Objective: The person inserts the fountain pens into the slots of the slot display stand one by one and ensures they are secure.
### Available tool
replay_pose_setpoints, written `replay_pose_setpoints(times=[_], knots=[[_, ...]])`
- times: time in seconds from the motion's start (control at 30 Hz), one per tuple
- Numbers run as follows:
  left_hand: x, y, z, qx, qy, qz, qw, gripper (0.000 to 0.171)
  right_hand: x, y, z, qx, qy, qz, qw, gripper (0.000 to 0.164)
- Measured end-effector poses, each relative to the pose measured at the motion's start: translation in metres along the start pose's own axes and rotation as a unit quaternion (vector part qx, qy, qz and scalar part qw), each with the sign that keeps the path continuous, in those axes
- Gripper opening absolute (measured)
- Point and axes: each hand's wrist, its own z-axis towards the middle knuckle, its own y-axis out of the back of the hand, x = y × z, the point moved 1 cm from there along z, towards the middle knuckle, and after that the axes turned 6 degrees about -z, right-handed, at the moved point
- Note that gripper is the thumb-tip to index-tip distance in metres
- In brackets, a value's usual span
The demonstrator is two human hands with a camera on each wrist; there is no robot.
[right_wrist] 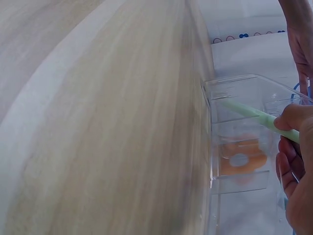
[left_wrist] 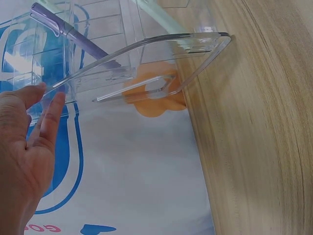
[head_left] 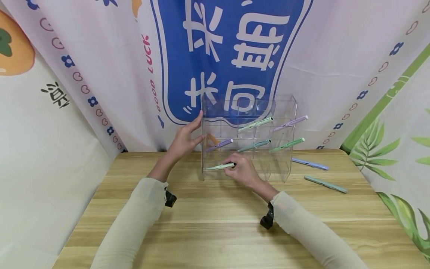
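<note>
A clear acrylic pen rack [head_left: 246,175] with rows of compartments stands at the back of the table. My left hand [head_left: 184,141] holds its left side panel; in the left wrist view the panel's edge runs between thumb and fingers. My right hand [head_left: 244,170] pinches a pale green pen [head_left: 216,167] near its dark-tipped end. That pen's other end lies inside the bottom left compartment, as the right wrist view [right_wrist: 239,107] also shows. Just above it, a purple pen [head_left: 219,145] slants out of the middle row. Beside that are a teal pen [head_left: 254,145] and a green pen [head_left: 287,145].
In a higher row sit a light green pen [head_left: 256,124] and a lilac pen [head_left: 291,123]. Right of the rack, a periwinkle pen [head_left: 309,164] and a grey-green pen [head_left: 326,184] lie on the wooden table [head_left: 215,231]. A printed curtain [head_left: 127,74] hangs directly behind.
</note>
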Motion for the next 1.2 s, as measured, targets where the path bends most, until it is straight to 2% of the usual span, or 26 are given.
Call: replay_pose_setpoints(times=[0.13, 0.7, 0.97, 1.2], knots=[[-0.0005, -0.0003, -0.0005, -0.001, 0.001, -0.001, 1.0, 0.088, -0.0008, -0.0024, -0.0006, 0.005, -0.018, 0.0, 1.0, 0.017], [0.0005, -0.0006, -0.0011, -0.001, -0.007, -0.007, 1.0, 0.088, 0.0021, -0.0038, 0.001, 0.019, -0.035, -0.008, 0.999, 0.017], [0.0, -0.0006, -0.0009, 0.0, -0.001, -0.009, 1.0, 0.088, 0.003, -0.0035, 0.0001, 0.025, -0.036, -0.012, 0.999, 0.02], [0.0013, -0.0009, -0.0006, 0.001, 0.005, -0.008, 1.0, 0.088, 0.0013, -0.0035, -0.0022, 0.017, -0.02, -0.011, 1.0, 0.025]])
